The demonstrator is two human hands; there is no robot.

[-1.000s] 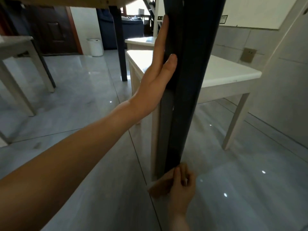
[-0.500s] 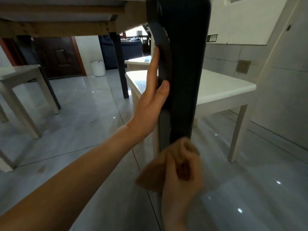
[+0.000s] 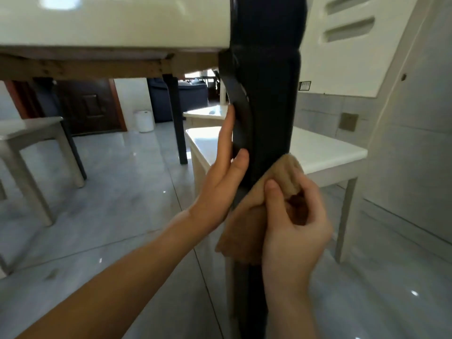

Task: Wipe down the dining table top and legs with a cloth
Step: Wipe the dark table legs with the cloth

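A thick dark table leg (image 3: 267,94) runs down the middle of the view, joined at the top to the pale edge of the dining table top (image 3: 110,23). My left hand (image 3: 221,177) lies flat against the leg's left side, fingers stretched upward, holding nothing. My right hand (image 3: 293,226) grips a tan cloth (image 3: 247,228) and presses it against the front of the leg at mid height. The cloth bunches over my fingers and hangs down to the left. A second dark leg (image 3: 177,118) stands further back.
White stools or chairs stand close by: one right behind the leg (image 3: 325,152) and one at the left (image 3: 29,133). The floor is glossy grey tile (image 3: 117,192). A small white bin (image 3: 144,121) sits by a dark door. A wall with a socket (image 3: 349,121) is on the right.
My right hand has carried the cloth up the leg from near the floor to mid height. The view has tilted upward, showing the table top's edge. My left hand stays against the leg.
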